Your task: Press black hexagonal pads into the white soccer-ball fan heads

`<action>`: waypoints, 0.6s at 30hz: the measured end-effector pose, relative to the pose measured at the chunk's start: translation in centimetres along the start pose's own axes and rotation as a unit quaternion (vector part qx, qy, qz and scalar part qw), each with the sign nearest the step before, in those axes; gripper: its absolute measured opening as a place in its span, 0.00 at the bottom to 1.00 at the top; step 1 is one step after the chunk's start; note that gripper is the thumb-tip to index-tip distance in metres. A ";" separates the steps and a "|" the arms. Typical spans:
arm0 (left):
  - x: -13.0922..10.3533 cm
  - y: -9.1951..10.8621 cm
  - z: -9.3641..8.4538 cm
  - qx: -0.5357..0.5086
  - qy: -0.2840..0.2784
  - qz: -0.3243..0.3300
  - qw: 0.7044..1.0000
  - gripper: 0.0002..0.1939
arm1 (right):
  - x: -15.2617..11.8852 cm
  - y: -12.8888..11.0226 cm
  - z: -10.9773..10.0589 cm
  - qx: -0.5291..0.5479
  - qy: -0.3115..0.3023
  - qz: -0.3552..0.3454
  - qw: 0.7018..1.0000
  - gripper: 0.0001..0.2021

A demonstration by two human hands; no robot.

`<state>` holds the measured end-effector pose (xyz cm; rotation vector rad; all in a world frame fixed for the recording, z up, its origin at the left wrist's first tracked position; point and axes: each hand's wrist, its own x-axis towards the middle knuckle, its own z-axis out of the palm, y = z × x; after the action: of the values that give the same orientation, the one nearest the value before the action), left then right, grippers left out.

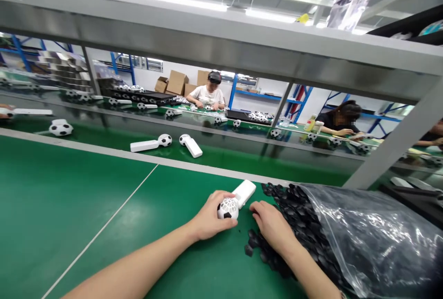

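Note:
My left hand [211, 216] is wrapped round the ball end of a soccer-ball device [228, 208], whose top shows a white grille and whose flat white handle points up and to the right over the green table. Just right of the ball is my right hand [272, 223], fingers curled and pointing left, fingertips apart from the device. What those fingers hold, if anything, is hidden. Black hexagonal pieces [301, 218] lie in a heap beside and beneath my right hand, spilling from a clear plastic bag [384, 239].
Beyond the green table [79, 197], a conveyor belt [238, 156] carries several soccer-ball devices, two [151, 144] [191, 146] near its close edge. A slanted grey post [391, 151] stands at the right, under an overhead shelf. Several people sit across the line.

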<state>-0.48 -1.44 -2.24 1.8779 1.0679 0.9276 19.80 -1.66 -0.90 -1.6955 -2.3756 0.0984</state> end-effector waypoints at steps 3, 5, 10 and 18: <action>0.0 -0.2 0.1 0.029 0.039 -0.007 0.999 0.30 | -0.2 0.4 -0.5 -0.034 -0.010 0.009 0.999 0.12; 0.0 -0.2 0.0 0.030 0.034 -0.005 0.999 0.28 | -0.3 0.8 -0.7 -0.051 -0.021 0.028 0.998 0.13; -0.1 -0.2 -0.9 0.005 -0.016 0.011 1.000 0.26 | -0.5 2.1 -0.6 0.007 -0.014 0.041 0.999 0.13; 0.2 -0.9 -1.2 -0.053 -0.044 -0.030 0.997 0.28 | -0.5 2.6 -1.6 0.124 0.050 0.022 0.991 0.07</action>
<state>-1.74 -0.62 -2.47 1.7745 0.9979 0.8433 22.71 -1.43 0.11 -1.5978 -2.1524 0.2945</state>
